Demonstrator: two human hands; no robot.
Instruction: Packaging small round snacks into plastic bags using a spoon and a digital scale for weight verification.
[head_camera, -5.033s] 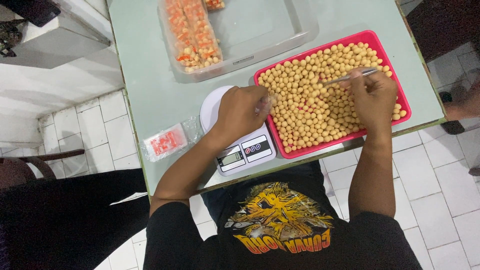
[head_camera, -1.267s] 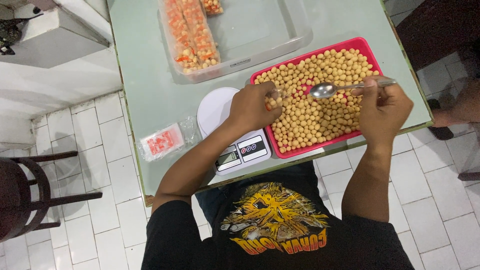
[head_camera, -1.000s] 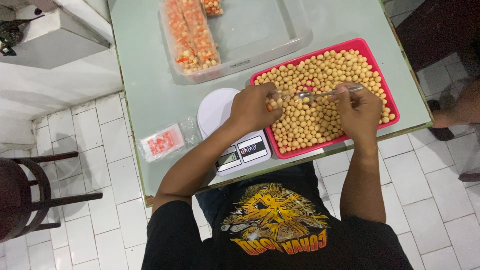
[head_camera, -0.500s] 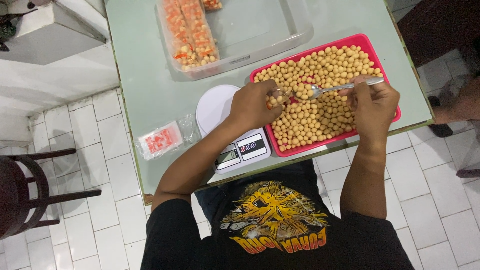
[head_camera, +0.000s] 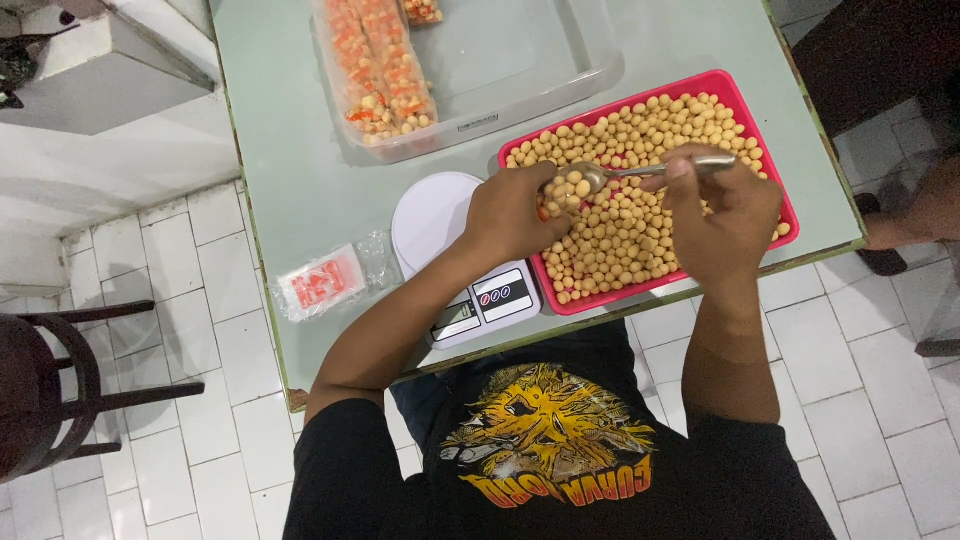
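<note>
At the far left a dark chair (head_camera: 45, 390) is seen on the white tiled floor (head_camera: 190, 400), well apart from the table (head_camera: 300, 160). Near the table's left edge a small clear packet (head_camera: 322, 283) with red filling is laid flat, and just beside it some empty clear bags (head_camera: 378, 258) are seen. Further back a clear tray (head_camera: 520, 70) is set, with rows of filled packets (head_camera: 385, 65) lined up along its left side.

A white scale (head_camera: 462, 262) is placed at the table's near edge, its round plate partly hidden by the left arm. The left hand (head_camera: 515, 212) is held over the left rim of the red tray (head_camera: 755, 120); its grip is closed on something small at the fingertips, but what is pinched cannot be told, since the fingers are turned away from the camera.

The red tray is filled with pale yellow balls (head_camera: 625, 230), and it is set just right of the scale, touching it. A metal spoon (head_camera: 620, 174) is held level above the balls, its bowl loaded with a few of them and brought right up to the left fingertips. The handle is clamped in the grip of the right hand (head_camera: 725, 215), thumb and forefinger pressed together on it, over the middle of the tray.

At the far right, past the table edge, part of another person (head_camera: 920, 210) is seen.
</note>
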